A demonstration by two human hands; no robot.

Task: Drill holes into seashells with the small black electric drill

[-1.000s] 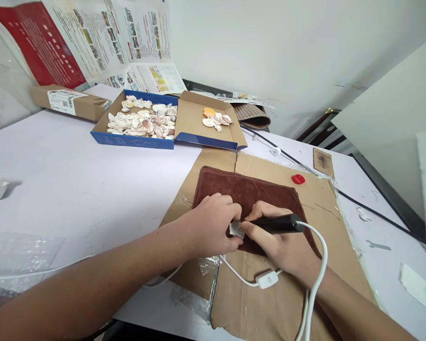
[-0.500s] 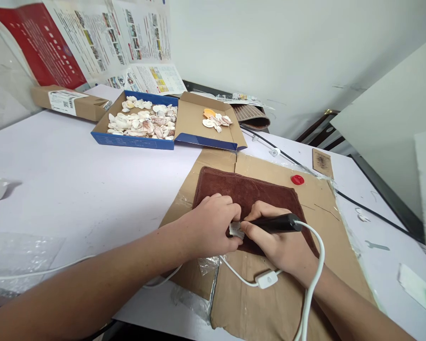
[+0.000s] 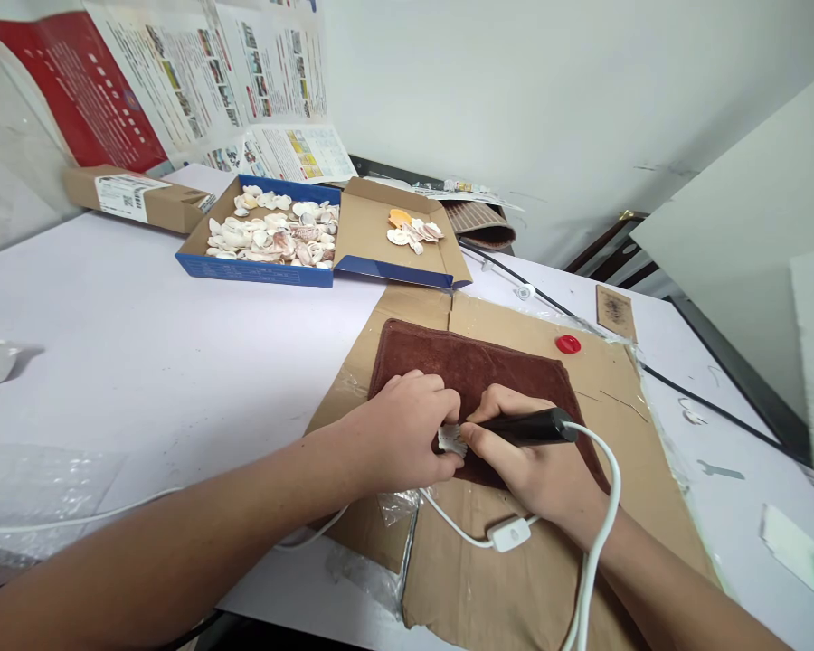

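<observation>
My left hand is closed with a small white ridged seashell pinched between thumb and fingers. In my right hand is a black pen-shaped electric tool, gripped like a pencil, with a thick white cord leaving its rear end. Its tip points at the shell but is hidden behind my right fingers, so contact cannot be made out. Both hands rest over a folded brown cloth, which lies on a flattened cardboard sheet.
A blue-edged box of seashells stands at the back, its lid holding several more. A white inline switch lies near the front. To the right are a red cap, a black cable and a small wrench.
</observation>
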